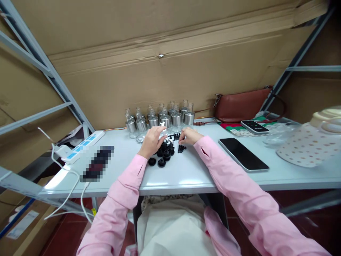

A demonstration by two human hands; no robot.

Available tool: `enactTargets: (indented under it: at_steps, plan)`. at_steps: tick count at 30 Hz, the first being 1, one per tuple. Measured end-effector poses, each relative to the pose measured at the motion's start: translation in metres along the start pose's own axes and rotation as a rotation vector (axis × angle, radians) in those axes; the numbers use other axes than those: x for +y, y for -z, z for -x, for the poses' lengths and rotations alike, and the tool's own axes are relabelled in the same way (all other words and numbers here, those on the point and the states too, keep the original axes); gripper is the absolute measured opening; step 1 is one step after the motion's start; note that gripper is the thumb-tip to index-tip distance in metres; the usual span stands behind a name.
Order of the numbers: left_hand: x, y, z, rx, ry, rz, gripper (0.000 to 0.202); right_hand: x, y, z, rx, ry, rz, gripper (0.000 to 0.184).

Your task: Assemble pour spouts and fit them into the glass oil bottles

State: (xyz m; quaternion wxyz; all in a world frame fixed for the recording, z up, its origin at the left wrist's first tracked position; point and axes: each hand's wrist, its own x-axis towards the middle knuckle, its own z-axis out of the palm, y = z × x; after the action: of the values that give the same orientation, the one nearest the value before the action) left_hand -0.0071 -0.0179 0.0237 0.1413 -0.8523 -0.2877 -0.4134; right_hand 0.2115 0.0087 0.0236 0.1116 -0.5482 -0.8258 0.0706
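Observation:
My left hand (152, 141) is over the pile at the table's middle, its thumb apart from the fingers. A small white plastic piece (162, 124) shows at its fingertips; whether the hand touches it cannot be made out. Below this hand lie several round black caps (166, 154). My right hand (189, 136) has thumb and fingertips pinched together at the small black parts (182, 148); what is in the pinch is too small to make out. More small black parts (176, 136) lie between the hands. Behind stand several clear glass bottles with metal sleeves (176, 119).
On the right are a black-screened phone (243, 154), a small white device (255, 126), a brown bag (242, 105) and a dotted white container (309, 144). At left lie a power strip (84, 145), a pixelated phone (98, 163) and white cables (77, 174). Cardboard (160, 81) lines the back.

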Motion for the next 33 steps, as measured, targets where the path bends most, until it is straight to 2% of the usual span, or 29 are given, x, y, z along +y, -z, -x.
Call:
enactTargets:
  at_steps: [7,16,25,30,33]
  plan:
    - [-0.002,-0.001,0.002,0.018,0.041,0.034,0.030,-0.016,-0.003,0.002,-0.065,-0.064,0.049,0.009]
    - [0.000,-0.003,0.003,-0.001,0.031,0.048,0.030,-0.010,-0.011,-0.005,-0.051,-0.117,0.055,0.011]
    - [0.000,-0.003,0.004,-0.028,0.053,0.044,0.031,-0.010,-0.009,-0.003,-0.094,-0.067,0.003,0.011]
    - [0.002,-0.001,0.003,-0.066,0.054,0.042,0.032,-0.005,-0.006,-0.006,-0.017,-0.008,-0.086,0.011]
    - [0.002,-0.001,0.002,-0.058,0.050,0.046,0.031,0.004,-0.001,-0.006,-0.025,-0.002,-0.098,0.015]
